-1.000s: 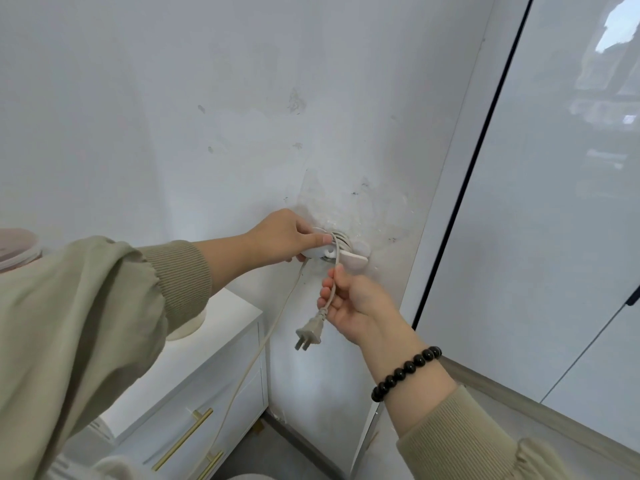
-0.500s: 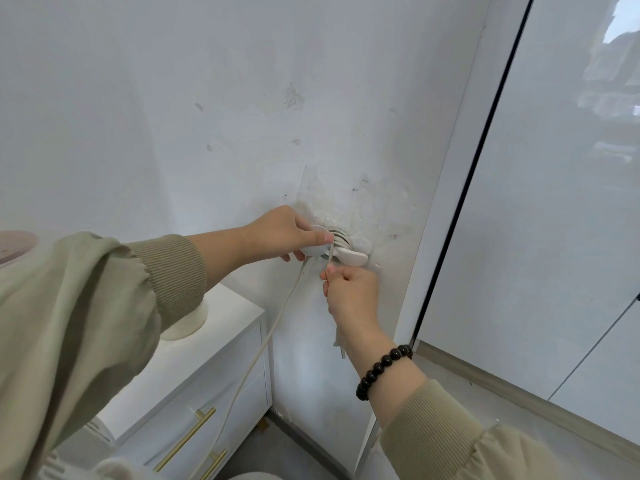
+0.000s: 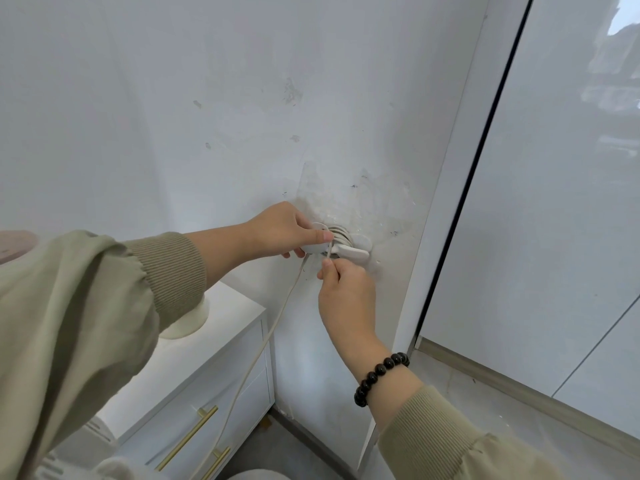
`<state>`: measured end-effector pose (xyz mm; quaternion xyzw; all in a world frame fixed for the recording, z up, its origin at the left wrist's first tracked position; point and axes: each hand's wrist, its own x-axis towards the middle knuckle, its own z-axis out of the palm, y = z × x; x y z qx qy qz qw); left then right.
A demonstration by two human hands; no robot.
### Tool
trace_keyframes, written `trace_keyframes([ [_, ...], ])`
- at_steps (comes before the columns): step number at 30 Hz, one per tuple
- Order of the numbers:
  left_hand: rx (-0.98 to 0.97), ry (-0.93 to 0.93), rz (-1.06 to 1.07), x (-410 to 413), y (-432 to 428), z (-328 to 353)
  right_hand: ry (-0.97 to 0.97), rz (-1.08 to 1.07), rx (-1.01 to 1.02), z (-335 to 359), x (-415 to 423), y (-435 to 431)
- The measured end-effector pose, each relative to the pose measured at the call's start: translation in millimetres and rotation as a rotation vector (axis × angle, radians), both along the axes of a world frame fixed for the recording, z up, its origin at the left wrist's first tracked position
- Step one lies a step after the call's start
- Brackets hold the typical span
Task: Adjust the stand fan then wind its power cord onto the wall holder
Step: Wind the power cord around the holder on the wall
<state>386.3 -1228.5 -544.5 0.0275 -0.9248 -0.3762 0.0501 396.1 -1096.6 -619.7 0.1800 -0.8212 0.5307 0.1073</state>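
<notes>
A white cord holder point(image 3: 349, 250) sticks out from the white wall, with several turns of the pale power cord point(image 3: 341, 235) wound round it. My left hand point(image 3: 284, 232) grips the holder's left end, thumb pressed on the coil. Just below, my right hand point(image 3: 341, 292) pinches the cord's free end close under the holder; the plug is hidden behind that hand. The rest of the cord point(image 3: 263, 344) hangs down to the lower left. Only a sliver of the white fan point(image 3: 104, 469) shows at the bottom edge.
A white cabinet point(image 3: 214, 344) with gold handles stands below left against the wall, a cream round base point(image 3: 188, 322) on its top. A glossy white sliding door point(image 3: 554, 202) with a dark edge fills the right side.
My right hand rose from below the holder, turning its back toward me, and now pinches the cord right under the holder. The plug, hanging in view before, is hidden. My left hand stayed put.
</notes>
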Motion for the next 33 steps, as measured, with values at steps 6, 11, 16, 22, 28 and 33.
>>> trace_keyframes([
  [6, -0.028, 0.013, 0.011, -1, -1, -3, -0.026, -0.010, 0.037, -2, -5, -2],
  [11, -0.063, 0.032, 0.035, -2, 0, -4, -0.086, -0.024, -0.026, -4, -6, -7],
  [16, -0.093, 0.026, 0.040, -3, 0, -3, -0.112, -0.010, -0.057, -5, -8, -9],
  [22, -0.111, 0.038, 0.033, -4, 0, -3, -0.119, -0.016, -0.084, -7, -8, -11],
  [28, -0.139, 0.070, 0.067, -4, 1, -6, -0.147, -0.057, -0.198, -9, -7, -14],
  [33, -0.174, 0.084, 0.099, -4, 4, -5, -0.172, -0.052, -0.280, -11, -9, -14],
])
